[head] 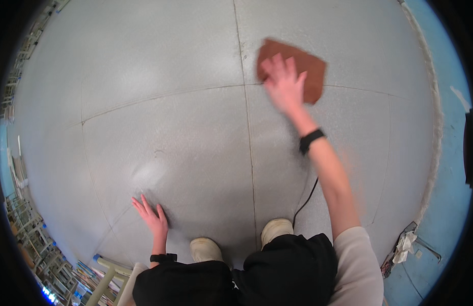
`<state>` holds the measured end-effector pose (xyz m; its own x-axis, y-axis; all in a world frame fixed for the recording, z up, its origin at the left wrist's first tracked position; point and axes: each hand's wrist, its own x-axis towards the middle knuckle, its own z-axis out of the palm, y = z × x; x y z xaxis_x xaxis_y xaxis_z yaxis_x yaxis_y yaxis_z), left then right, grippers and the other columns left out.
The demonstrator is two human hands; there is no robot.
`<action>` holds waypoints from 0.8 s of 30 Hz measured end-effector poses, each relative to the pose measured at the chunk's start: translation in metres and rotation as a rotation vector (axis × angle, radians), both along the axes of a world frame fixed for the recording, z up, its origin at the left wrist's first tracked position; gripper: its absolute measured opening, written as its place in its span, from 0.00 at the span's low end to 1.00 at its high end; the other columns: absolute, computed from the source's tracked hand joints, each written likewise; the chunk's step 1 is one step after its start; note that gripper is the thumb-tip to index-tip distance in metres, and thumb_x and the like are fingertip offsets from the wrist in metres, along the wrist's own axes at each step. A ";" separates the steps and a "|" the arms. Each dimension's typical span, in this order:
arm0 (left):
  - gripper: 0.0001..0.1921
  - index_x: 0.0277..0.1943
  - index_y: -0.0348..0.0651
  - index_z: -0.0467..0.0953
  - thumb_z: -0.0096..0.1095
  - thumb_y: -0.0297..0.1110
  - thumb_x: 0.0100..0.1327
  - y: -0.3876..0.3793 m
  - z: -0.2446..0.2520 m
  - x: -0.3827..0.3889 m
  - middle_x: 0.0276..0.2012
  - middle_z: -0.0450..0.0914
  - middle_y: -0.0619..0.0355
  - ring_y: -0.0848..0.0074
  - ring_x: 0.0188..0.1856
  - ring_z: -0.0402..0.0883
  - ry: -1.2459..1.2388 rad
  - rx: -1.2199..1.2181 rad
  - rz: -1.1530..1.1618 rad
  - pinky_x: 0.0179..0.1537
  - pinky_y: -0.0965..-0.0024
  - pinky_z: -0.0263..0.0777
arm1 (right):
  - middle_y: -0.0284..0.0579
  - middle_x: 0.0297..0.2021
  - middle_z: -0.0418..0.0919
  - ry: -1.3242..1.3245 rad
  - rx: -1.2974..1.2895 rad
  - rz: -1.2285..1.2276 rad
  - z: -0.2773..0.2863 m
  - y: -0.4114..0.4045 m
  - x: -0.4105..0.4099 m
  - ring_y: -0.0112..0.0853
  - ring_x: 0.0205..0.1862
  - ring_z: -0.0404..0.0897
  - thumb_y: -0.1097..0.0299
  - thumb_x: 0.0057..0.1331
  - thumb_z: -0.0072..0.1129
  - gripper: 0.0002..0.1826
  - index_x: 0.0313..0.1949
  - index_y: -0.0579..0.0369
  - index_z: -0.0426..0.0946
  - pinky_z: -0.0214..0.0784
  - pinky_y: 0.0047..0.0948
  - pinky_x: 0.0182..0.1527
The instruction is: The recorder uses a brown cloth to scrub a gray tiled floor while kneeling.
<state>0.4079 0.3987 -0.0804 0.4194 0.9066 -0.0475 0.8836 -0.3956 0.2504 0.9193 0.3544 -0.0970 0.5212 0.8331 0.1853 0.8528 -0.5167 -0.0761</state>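
In the upper right of the head view, my right hand [285, 86] lies palm down over a brown cloth [315, 76], fingers spread across it. The cloth is flat, with angular corners, against the grey floor [183, 126]. Both hand and cloth are blurred. Part of the cloth is hidden beneath my palm and fingers. Lower left, my left hand [152, 218] has its fingers apart and holds nothing. It is over the floor in front of my left knee; I cannot tell whether it touches the floor.
Thin joint lines cross the floor. A black cable [306, 201] runs beside my right shoe [276, 229]. A pale metal frame [106, 281] stands lower left, near stacked books [91, 271]. A blue wall [450, 160] borders the right, with crumpled white paper [405, 246] near its base.
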 end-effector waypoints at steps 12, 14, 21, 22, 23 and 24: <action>0.26 0.59 0.24 0.56 0.43 0.39 0.65 0.011 0.007 0.011 0.60 0.56 0.35 0.51 0.63 0.54 0.257 0.006 0.216 0.60 0.62 0.55 | 0.33 0.67 0.40 0.118 -0.052 -0.170 -0.006 -0.029 0.091 0.45 0.68 0.38 0.50 0.65 0.34 0.27 0.64 0.28 0.46 0.33 0.64 0.60; 0.27 0.58 0.24 0.56 0.43 0.40 0.65 0.018 -0.002 0.012 0.59 0.56 0.35 0.51 0.63 0.54 0.267 -0.019 0.227 0.59 0.62 0.56 | 0.32 0.67 0.38 0.123 -0.085 -0.202 -0.012 0.015 0.102 0.45 0.68 0.35 0.45 0.64 0.31 0.29 0.65 0.26 0.43 0.31 0.65 0.60; 0.27 0.57 0.23 0.58 0.44 0.41 0.65 0.013 -0.010 -0.012 0.58 0.59 0.35 0.51 0.62 0.57 0.322 0.042 0.224 0.57 0.62 0.60 | 0.39 0.66 0.44 0.145 -0.113 0.612 0.009 0.075 -0.095 0.43 0.68 0.39 0.52 0.64 0.36 0.27 0.63 0.36 0.53 0.31 0.60 0.63; 0.27 0.57 0.24 0.57 0.44 0.40 0.65 0.014 -0.014 -0.012 0.58 0.59 0.36 0.51 0.61 0.57 0.324 0.045 0.207 0.56 0.62 0.61 | 0.38 0.66 0.45 0.268 -0.136 0.710 0.015 0.051 -0.121 0.41 0.68 0.40 0.53 0.63 0.38 0.27 0.62 0.36 0.55 0.32 0.58 0.63; 0.27 0.57 0.24 0.57 0.44 0.40 0.65 0.015 -0.014 -0.013 0.58 0.59 0.36 0.51 0.61 0.57 0.319 0.045 0.218 0.56 0.62 0.61 | 0.36 0.66 0.46 0.313 -0.116 0.834 0.017 0.026 -0.133 0.40 0.68 0.41 0.54 0.62 0.42 0.27 0.62 0.36 0.56 0.33 0.57 0.63; 0.26 0.58 0.25 0.57 0.45 0.39 0.64 0.015 -0.012 -0.014 0.58 0.59 0.36 0.52 0.62 0.57 0.268 0.066 0.173 0.56 0.62 0.61 | 0.38 0.66 0.43 0.393 -0.246 0.866 0.021 0.008 -0.129 0.41 0.68 0.40 0.55 0.60 0.45 0.30 0.63 0.34 0.53 0.33 0.58 0.63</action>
<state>0.3936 0.4138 -0.0920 0.2394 0.9680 -0.0746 0.9701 -0.2416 -0.0216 0.7908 0.3624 -0.0760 -0.3010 0.9483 -0.1004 0.8810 0.2362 -0.4098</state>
